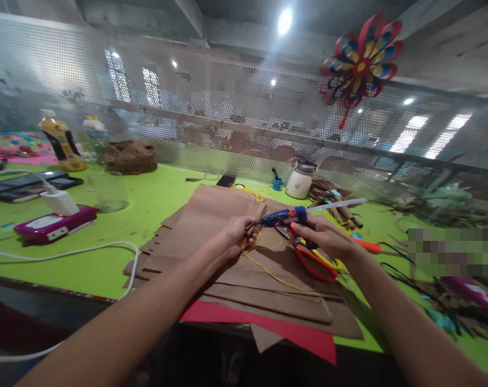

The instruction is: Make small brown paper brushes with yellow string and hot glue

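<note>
In my right hand [322,235] is a blue glue gun [282,216], with a long white glue stick [336,205] jutting from its back end. Its nozzle points left and meets or nearly meets a small bundle of brown paper strips [257,219]. My left hand [241,236] is closed round that bundle. Yellow string [274,274] loops below my fingers. Both hands are above a stack of brown paper sheets [203,215]. Scissors [315,267] with red-orange handles lie beneath my right hand, partly hidden by it.
A purple power strip [55,224] with a white charger [61,203] and cable is at left, near a clear cup [109,192] and phones [30,185]. At the back stand a white jar [300,181] and a small blue pot [277,184]. Paper scraps and black cables [405,274] lie right.
</note>
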Demonstrator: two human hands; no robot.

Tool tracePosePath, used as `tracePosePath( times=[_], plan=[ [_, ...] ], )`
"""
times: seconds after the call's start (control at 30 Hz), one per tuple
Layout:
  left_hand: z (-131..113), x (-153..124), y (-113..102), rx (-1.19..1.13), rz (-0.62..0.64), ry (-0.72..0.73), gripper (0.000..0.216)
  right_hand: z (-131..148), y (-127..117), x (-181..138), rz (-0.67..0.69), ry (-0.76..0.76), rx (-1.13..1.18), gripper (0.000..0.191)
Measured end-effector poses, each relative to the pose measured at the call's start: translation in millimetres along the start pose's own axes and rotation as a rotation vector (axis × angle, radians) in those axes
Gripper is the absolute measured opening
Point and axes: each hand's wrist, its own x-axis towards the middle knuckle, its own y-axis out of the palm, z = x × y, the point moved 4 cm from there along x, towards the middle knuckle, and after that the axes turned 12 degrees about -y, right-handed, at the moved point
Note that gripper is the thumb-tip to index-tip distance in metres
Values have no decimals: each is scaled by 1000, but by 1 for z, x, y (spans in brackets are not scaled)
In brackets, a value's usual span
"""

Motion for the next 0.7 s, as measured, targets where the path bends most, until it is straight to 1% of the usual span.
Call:
tracePosePath(
  times=[0.1,0.2,0.4,0.47,0.57,0.7],
  plan=[
    [0,0,1,-5,30,5,25,-1,-1,0,-34,14,38,36],
    [-1,0,1,-14,12,15,23,-1,-1,0,-29,11,38,35],
    [0,2,-3,-11,-49,9,20,-1,4,-1,62,-63,-15,37],
    [0,2,-4,-11,-48,13,18,-2,4,-2,71,-65,-10,37],
    [0,2,-2,-17,-16,6,20,-5,-2,-2,24,-36,-23,36],
    [0,0,0,-11,7,-13,19,-15,-14,0,-117,-24,-104,37]
  ],
)
